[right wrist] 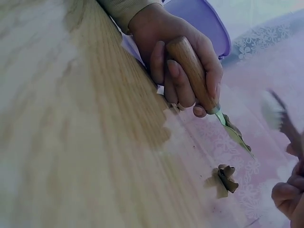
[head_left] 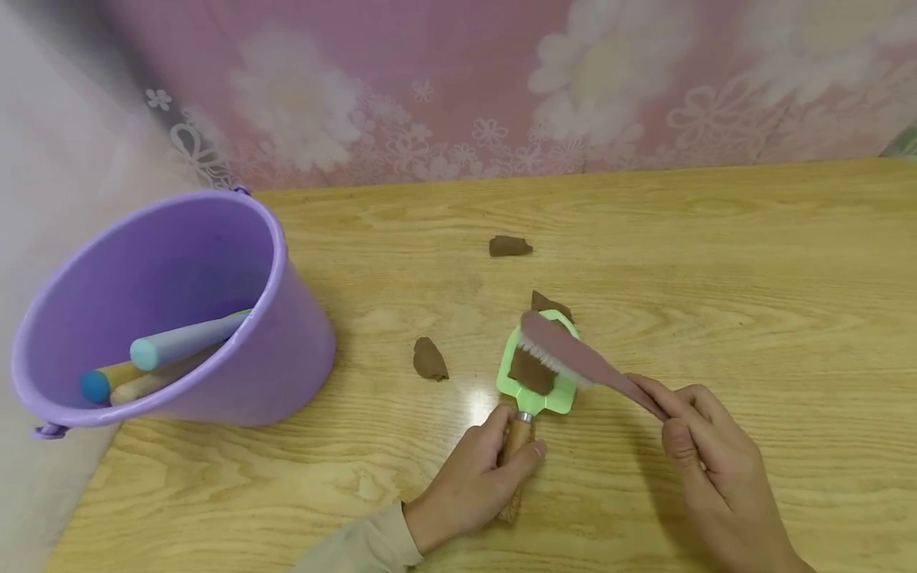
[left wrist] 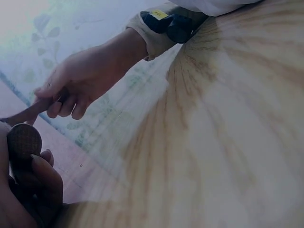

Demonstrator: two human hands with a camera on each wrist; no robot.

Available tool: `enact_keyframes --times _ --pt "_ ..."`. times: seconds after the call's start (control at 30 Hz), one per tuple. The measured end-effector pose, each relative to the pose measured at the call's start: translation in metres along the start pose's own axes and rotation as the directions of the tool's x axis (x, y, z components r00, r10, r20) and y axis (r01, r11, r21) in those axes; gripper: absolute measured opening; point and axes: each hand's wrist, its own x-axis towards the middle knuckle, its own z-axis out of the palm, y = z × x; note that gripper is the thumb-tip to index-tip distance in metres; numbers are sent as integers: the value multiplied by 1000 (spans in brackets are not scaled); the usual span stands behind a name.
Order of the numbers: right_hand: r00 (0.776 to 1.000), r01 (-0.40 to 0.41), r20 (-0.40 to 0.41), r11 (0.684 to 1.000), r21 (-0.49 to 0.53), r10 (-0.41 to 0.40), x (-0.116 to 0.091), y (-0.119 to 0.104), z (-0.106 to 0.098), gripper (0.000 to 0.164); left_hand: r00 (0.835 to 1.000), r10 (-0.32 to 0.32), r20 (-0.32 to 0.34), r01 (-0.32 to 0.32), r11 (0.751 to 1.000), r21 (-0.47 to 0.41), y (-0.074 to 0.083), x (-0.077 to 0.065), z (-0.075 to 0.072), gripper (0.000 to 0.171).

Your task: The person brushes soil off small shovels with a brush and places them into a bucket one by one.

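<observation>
My left hand [head_left: 469, 481] grips the wooden handle [head_left: 519, 446] of a small green hand shovel [head_left: 505, 374], its blade low over the table. A brown, thin, curled scrap [head_left: 532, 372] lies on the blade, and another brown scrap [head_left: 550, 304] shows just past its far edge. Over the blade is a dusky pink brush [head_left: 573, 350] with white bristles, held by its handle in my right hand [head_left: 723, 469]. The right wrist view shows the left fingers curled round the wooden handle [right wrist: 192, 71]. What the brown scraps are made of, I cannot tell.
A purple bucket [head_left: 301, 342] stands at the left, holding a pale blue stick [head_left: 189, 338] and other rod-like things. Two more brown scraps lie on the wooden table [head_left: 752, 302]: one [head_left: 430, 358] left of the shovel, one [head_left: 510, 246] farther back. A pink flowered cloth [head_left: 444, 87] hangs behind.
</observation>
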Motion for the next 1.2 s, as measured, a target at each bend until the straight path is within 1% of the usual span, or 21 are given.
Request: enact_keyframes --times 0.1,0.2,0.3,0.43,0.5,0.53,0.73,0.83,0.9,1.0,1.07,1.13,1.2 --pt "997 -35 60 998 -57 38 0 -2 1 28 1000 4 -2 -4 1000 1 -1 0 1 19" --pt "991 -67 111 995 -72 75 -1 -4 2 27 1000 6 5 -6 1000 -18 -1 0 1 19" --pt "981 -140 132 990 -28 143 -3 -5 3 28 1000 18 15 -17 999 -39 -2 0 1 20" --pt "958 -241 179 968 66 226 -7 -5 6 28 1000 23 18 -22 998 -55 -2 0 0 20" --pt "951 -257 201 963 84 236 -8 -4 6 29 999 28 20 -27 998 -58 -2 0 0 20" --pt "952 -251 204 965 83 230 -9 -3 6 29 999 28 19 -27 998 -55 -2 0 0 20" --pt "967 -190 184 980 66 175 -9 -2 3 31 998 52 28 -52 998 -31 -2 1 -1 24" --pt "970 -185 167 982 26 178 -7 -4 2 31 998 54 23 -54 998 -23 -2 2 0 22" --pt "972 -197 128 980 5 195 -7 -5 1 31 999 47 21 -46 999 -21 -2 2 0 20" --pt "981 -191 46 981 35 189 -8 -5 2 30 999 36 29 -35 999 -27 -3 1 1 18" --pt "987 -159 4 984 75 159 -8 -5 3 23 999 31 31 -30 999 -25 -3 0 1 19" --pt "994 -98 -34 989 109 102 -7 -2 3 17 999 26 23 -26 1000 -9 -3 0 0 19" --pt "995 -83 -54 992 100 88 -6 -4 0 13 1000 16 20 -15 1000 -9 -2 0 0 20"
